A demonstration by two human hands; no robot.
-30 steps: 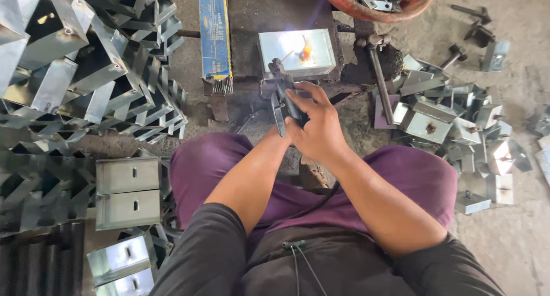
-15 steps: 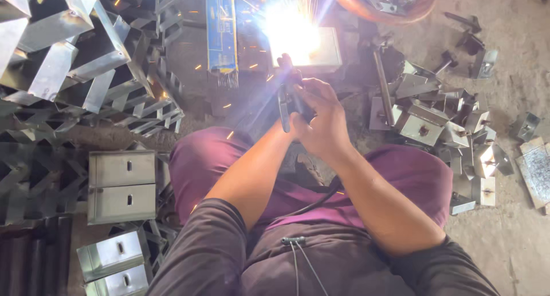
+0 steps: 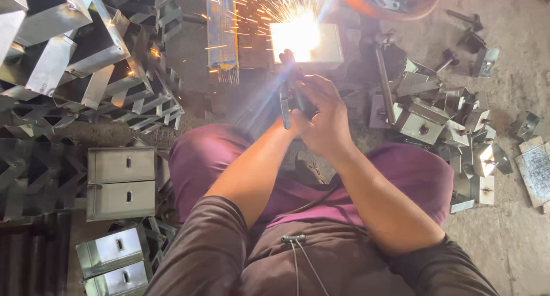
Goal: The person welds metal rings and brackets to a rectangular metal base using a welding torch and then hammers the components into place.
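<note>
Steel box (image 3: 321,44) at top centre, sparks over it. Right hand (image 3: 323,115) fingers wrapped on torch (image 3: 286,101); left hand hidden behind, grip unclear.

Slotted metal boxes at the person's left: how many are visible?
4. Two slotted boxes are stacked beside the knee, upper and lower; two more sit nearer the frame bottom. Others may be hidden.

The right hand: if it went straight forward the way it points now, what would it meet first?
Probably the shiny rectangular metal box under the bright sparks, just beyond the right hand and its dark tool; depth is unclear.
</note>
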